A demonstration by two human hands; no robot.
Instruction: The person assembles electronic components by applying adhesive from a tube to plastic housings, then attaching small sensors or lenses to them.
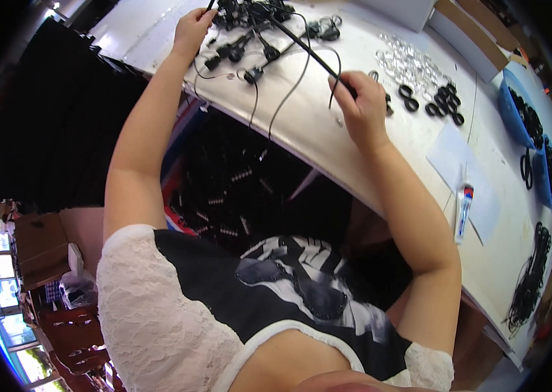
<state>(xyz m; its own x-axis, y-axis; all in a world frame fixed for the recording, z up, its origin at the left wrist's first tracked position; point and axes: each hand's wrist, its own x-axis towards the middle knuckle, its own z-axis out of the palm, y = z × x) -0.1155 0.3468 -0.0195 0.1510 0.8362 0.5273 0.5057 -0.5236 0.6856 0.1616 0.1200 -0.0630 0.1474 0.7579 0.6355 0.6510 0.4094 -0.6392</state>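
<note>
My right hand (pixel 362 104) is closed around the near end of a straight black cable (pixel 303 47), which slants across the white table toward the upper left. At the far left, my left hand (pixel 192 32) pinches a thin black piece at the top edge of the picture; whether it belongs to the same cable I cannot tell. Between the hands lies a tangled heap of black leads with plugs or sockets (pixel 236 49). Thin wires from it hang over the table's front edge. Black rings (pixel 444 101) and clear round pieces (pixel 410 59) lie just beyond my right hand.
On the right of the table (pixel 413 153) are white paper (pixel 449 157), a glue tube (pixel 464 212), scissors (pixel 526 168), two blue bins (pixel 516 108) of black parts and a black cord bundle (pixel 529 277). Below the front edge, a container holds dark parts (pixel 223 189). Cardboard boxes (pixel 465 39) stand at the back.
</note>
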